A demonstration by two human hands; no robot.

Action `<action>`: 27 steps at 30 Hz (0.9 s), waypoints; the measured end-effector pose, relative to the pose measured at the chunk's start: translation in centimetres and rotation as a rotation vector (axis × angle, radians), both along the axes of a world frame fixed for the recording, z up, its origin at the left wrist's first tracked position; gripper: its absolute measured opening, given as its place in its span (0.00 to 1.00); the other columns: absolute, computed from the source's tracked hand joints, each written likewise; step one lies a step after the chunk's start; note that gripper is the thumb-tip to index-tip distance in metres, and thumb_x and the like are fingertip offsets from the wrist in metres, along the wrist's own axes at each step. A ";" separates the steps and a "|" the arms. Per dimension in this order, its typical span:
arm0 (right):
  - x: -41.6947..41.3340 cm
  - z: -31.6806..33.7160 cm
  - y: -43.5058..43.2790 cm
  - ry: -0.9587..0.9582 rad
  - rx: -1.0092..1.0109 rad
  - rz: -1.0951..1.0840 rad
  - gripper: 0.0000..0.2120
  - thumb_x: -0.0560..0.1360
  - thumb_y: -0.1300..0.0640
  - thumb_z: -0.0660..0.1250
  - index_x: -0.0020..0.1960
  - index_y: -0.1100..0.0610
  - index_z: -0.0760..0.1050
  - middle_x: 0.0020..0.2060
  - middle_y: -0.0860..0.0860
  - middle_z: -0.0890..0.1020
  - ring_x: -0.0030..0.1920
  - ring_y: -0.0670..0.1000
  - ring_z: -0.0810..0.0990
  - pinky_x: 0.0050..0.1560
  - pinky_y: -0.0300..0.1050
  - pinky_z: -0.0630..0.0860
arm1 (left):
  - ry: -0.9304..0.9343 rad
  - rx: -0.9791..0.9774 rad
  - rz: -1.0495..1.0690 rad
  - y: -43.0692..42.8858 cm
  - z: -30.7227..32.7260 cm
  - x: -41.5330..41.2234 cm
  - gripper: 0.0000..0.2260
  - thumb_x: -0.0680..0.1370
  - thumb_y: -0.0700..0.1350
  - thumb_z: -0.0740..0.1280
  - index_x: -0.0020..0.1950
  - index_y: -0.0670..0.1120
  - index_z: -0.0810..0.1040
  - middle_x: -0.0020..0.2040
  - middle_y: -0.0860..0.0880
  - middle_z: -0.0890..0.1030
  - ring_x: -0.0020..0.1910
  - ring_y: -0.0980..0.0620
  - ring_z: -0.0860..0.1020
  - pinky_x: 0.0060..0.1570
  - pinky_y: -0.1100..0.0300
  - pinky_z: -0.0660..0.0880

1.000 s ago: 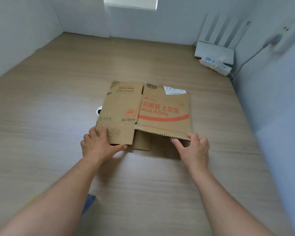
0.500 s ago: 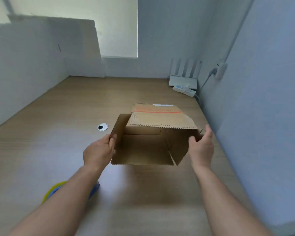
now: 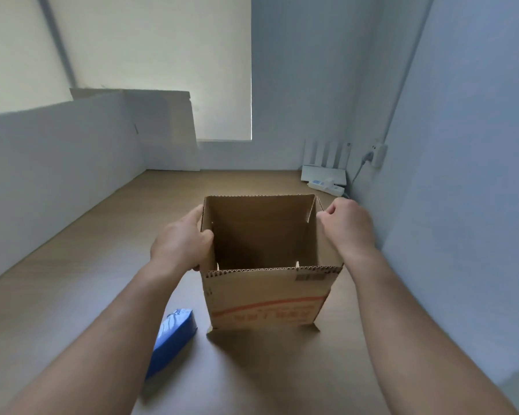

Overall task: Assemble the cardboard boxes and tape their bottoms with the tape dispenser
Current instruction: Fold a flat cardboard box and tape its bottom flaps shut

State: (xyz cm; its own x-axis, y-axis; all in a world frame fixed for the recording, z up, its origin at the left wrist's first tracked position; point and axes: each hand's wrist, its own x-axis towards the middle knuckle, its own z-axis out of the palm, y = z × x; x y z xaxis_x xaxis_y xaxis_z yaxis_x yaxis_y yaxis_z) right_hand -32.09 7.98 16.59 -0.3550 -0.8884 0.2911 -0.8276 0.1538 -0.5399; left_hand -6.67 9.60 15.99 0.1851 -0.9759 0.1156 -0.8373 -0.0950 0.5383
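The cardboard box [image 3: 267, 295] stood upright near the middle of the wooden table [image 3: 72, 280], pulled open into a square tube with its open top turned toward the camera. Its near panel faced the viewer, printed with a red band and a small barcode close to the upper right corner. The upper flaps stood straight up in line with the walls, and their cut edges showed the corrugation. Whether the lower corners touched the tabletop or hung just over it could not be told, though a dark shadow lay directly beneath them.

The left hand [image 3: 180, 244] gripped the box's left wall, with the thumb hooked over the edge into the inside and the fingers wrapped round the outside. The right hand [image 3: 346, 226] was curled at the top of the right wall near the far corner, its fingertips pinching that edge. Both forearms reached in from the bottom of the view, one on each side of the box.

A blue object [image 3: 174, 336] lay on the table just left of the box's lower corner, partly hidden under the left forearm — too little showed to say what it was.

At the far right corner of the table a white router [image 3: 324, 172] stood with its antennas up, and a power strip [image 3: 327, 185] lay just in front of it. A low white partition [image 3: 57, 151] ran along the table's left side, and a pale window blind [image 3: 162, 70] hung behind it.
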 end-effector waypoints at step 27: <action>-3.9 -9.8 0.7 -0.713 0.362 0.444 0.16 0.71 0.43 0.70 0.45 0.57 0.79 0.38 0.51 0.83 0.42 0.51 0.80 0.44 0.43 0.76 | 0.336 0.183 -0.241 -2.4 -7.4 -1.2 0.34 0.72 0.69 0.61 0.75 0.61 0.55 0.61 0.57 0.72 0.60 0.48 0.76 0.59 0.45 0.75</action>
